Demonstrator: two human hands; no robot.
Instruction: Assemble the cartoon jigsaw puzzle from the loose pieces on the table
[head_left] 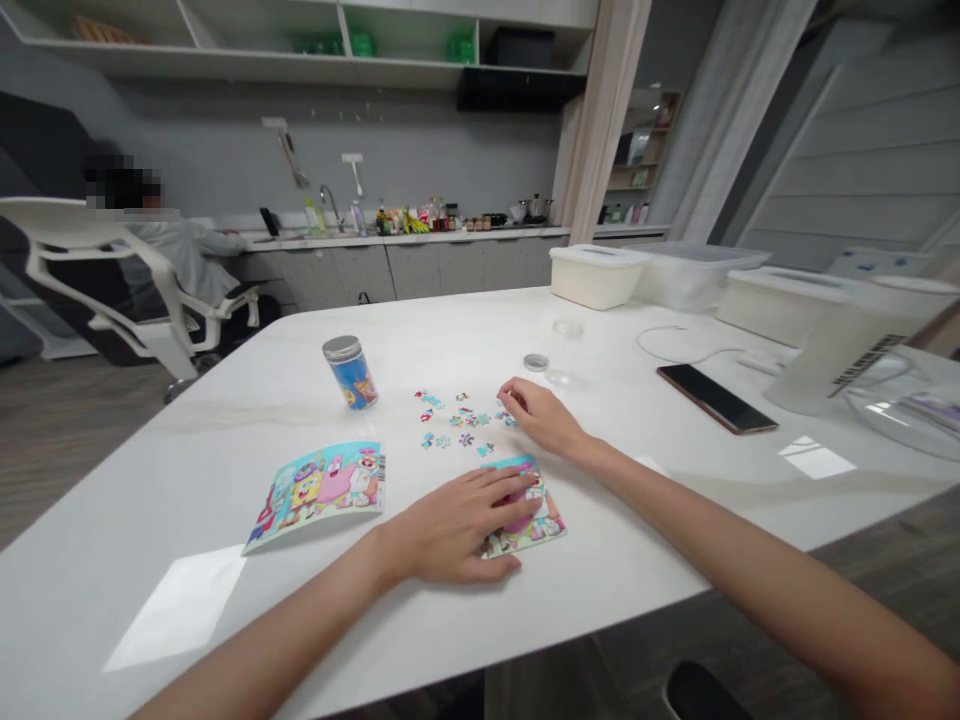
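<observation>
My left hand [469,520] lies flat with its fingers stretched over a joined section of jigsaw puzzle [551,522], covering its left part. The section shows a pink cartoon figure and pale green ground. Just beyond it, my right hand [538,412] is closed in a pinch at the right end of a scatter of loose puzzle pieces [466,440]. What its fingertips hold, if anything, is too small to make out. On the left, a slightly curled picture sheet [322,490] shows several cartoon characters. Behind it stands a blue printed jar [355,382] with a silver lid.
A clear jar [568,355] and a silver lid [535,362] sit beyond my right hand. Farther right lie a phone [716,398] and a white cable [675,352], with storage boxes [596,278] behind. A person [176,255] sits at the far left.
</observation>
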